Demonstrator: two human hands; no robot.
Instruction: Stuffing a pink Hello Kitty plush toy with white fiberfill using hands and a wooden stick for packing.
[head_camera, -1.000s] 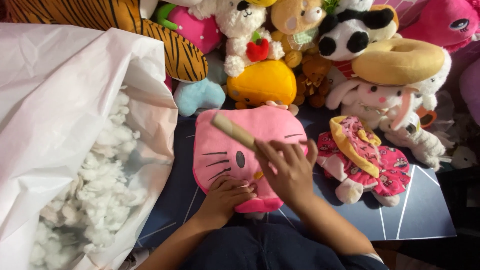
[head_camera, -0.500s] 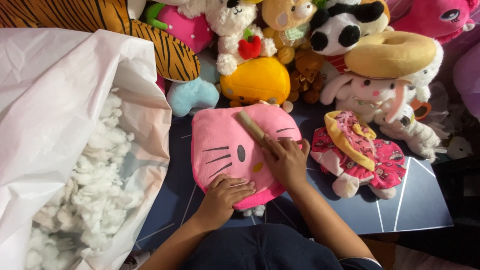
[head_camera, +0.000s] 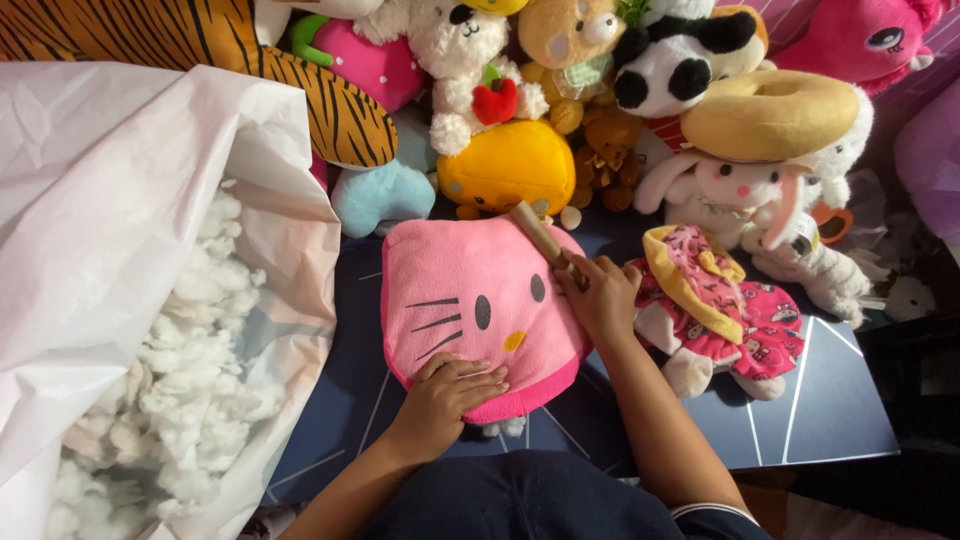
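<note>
At the centre of the frame lies one pink cat-face plush (head_camera: 475, 310), flat on a dark blue mat with pale lines (head_camera: 820, 420), its whiskers, two oval eyes and yellow nose turned up toward the camera. Two hands work on it. The left hand (head_camera: 450, 395) rests on the plush's lower edge with its fingers spread flat and pressed down, gripping nothing. The right hand (head_camera: 600, 295) sits at the plush's right edge with its fingers curled around the lower end of one wooden stick (head_camera: 545, 240), which slants up and to the left across the plush's upper right corner. A small tuft of white stuffing shows just under the plush's bottom edge. On the left of the frame one large white bag (head_camera: 110, 200) stands open, holding a heap of white fibre stuffing (head_camera: 180, 400); its rim lies just beside the pink plush. Just right of the right hand lies one doll in a pink patterned dress (head_camera: 730, 315) with a yellow collar. Along the top of the frame a crowd of soft toys stands close behind the plush: one tiger-striped toy (head_camera: 300, 90), one orange-yellow round toy (head_camera: 510, 165), one white bear holding a red heart (head_camera: 465, 60), one black-and-white cow (head_camera: 665, 65), and one white rabbit with a tan ring-shaped cushion (head_camera: 775, 115) on top of it.
</note>
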